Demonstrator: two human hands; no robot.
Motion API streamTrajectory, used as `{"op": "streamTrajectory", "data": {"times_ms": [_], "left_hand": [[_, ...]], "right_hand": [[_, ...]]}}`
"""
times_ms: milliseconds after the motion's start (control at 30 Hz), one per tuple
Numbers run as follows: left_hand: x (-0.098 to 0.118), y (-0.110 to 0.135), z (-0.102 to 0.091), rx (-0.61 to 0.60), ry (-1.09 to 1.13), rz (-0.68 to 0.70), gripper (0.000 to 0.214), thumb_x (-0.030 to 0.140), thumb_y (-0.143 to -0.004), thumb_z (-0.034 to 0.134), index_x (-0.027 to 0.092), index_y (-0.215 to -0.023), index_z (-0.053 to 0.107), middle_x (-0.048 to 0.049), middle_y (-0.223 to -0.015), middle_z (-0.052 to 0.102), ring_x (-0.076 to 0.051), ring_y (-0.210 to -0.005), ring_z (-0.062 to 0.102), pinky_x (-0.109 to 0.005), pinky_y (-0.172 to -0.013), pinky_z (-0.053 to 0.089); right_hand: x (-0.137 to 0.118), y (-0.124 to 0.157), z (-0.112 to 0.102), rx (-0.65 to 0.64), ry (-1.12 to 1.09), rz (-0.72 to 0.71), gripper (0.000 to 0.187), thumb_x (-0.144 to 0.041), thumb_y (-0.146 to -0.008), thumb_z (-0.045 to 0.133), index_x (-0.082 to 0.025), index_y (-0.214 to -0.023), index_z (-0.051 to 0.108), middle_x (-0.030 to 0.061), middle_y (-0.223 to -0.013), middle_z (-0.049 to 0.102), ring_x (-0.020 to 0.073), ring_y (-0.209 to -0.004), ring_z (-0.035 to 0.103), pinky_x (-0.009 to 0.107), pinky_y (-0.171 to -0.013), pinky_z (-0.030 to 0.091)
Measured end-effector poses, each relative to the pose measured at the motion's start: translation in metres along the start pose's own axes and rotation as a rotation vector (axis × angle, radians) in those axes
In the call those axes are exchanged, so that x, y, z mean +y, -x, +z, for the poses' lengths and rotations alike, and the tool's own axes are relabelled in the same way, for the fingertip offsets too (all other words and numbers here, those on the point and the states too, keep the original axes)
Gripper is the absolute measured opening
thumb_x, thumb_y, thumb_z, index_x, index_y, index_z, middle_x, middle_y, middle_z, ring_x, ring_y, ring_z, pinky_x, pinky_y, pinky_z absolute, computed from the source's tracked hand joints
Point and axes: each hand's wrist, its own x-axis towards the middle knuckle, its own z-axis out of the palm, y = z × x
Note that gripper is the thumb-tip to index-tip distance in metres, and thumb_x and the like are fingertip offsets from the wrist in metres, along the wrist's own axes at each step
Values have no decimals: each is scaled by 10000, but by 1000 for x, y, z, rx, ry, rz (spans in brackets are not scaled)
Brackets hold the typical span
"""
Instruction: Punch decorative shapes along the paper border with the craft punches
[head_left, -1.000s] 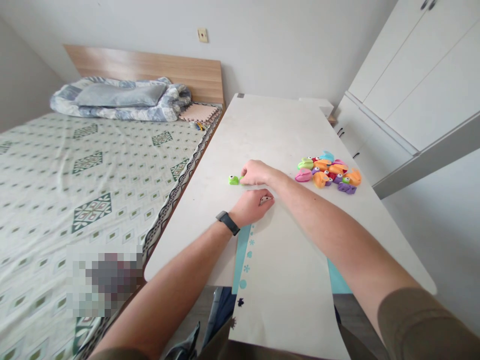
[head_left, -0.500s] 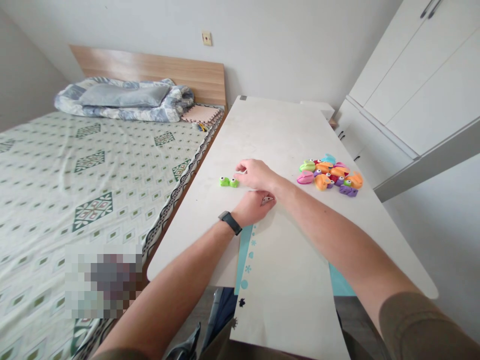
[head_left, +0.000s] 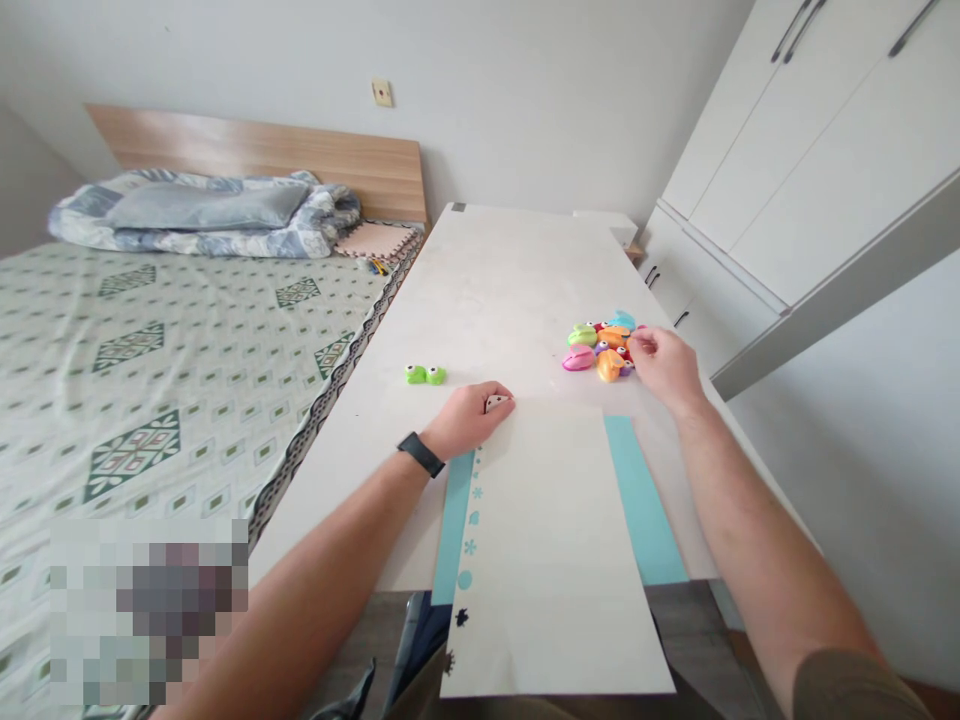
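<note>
My left hand (head_left: 474, 415) is curled round a small white piece with dark dots (head_left: 496, 403), most of it hidden by the fingers. It rests at the upper left of a long white sheet of paper (head_left: 559, 540), which has a column of shaped holes down its left side. Over at the right, my right hand (head_left: 664, 365) pinches at the edge of a pile of colourful plastic pieces with googly eyes (head_left: 610, 365); what its fingers hold is hidden. Apart from the pile, a green piece with two googly eyes (head_left: 425, 375) lies beyond my left hand.
Beneath the white paper lies a light blue sheet (head_left: 649, 510) on the white table (head_left: 517, 270). The paper's near end hangs past the table edge. On the left is a bed (head_left: 202, 330); white cabinets (head_left: 810, 150) stand on the right.
My right hand has moved from near the green piece across to the pile on the right. My left hand keeps its hold on the dotted white piece. The view has shifted slightly.
</note>
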Motion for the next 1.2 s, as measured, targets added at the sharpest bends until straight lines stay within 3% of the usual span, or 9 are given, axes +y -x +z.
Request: {"op": "streamTrajectory", "data": {"times_ms": [133,267,533,800,1200], "left_hand": [[2,-1,0,7,13,-69,368,501,-937,545,192,-1020,727,12,-620,595,-147,-564,512,-248,-521,333],[4,-3,1,-6,8,-92,388,527,-940,541,197,-1026,724,27,-561,543,-140,-517,471,-248,-489,298],[4,-4,3,3,16,-141,421,566,-928,553,203,-1054,727,32,-534,539,-140,-502,491,-244,-474,304],[5,-2,4,-5,19,-128,421,564,-933,551,199,-1057,722,33,-536,539,-138,-499,495,-241,-477,313],[5,0,4,26,-9,-101,403,552,-916,569,195,-1015,727,23,-573,567,-141,-523,516,-244,-488,327]], "right_hand": [[49,-3,-6,105,156,70,296,-317,-877,559,-158,-1049,740,148,-1025,752,278,-897,659,424,-892,491],[68,0,-4,102,269,59,308,-304,-884,533,-163,-1060,744,164,-1066,735,312,-1006,621,457,-952,439],[73,0,-3,-24,434,65,327,-352,-870,579,-203,-1117,731,148,-1101,720,329,-1041,567,464,-943,399],[96,-7,-2,-54,518,65,352,-281,-876,567,-227,-1174,746,165,-1141,688,328,-1096,535,477,-966,384],[99,-9,-1,-35,465,64,261,-336,-867,588,-241,-963,811,154,-1042,677,313,-1053,522,496,-975,377]]}}
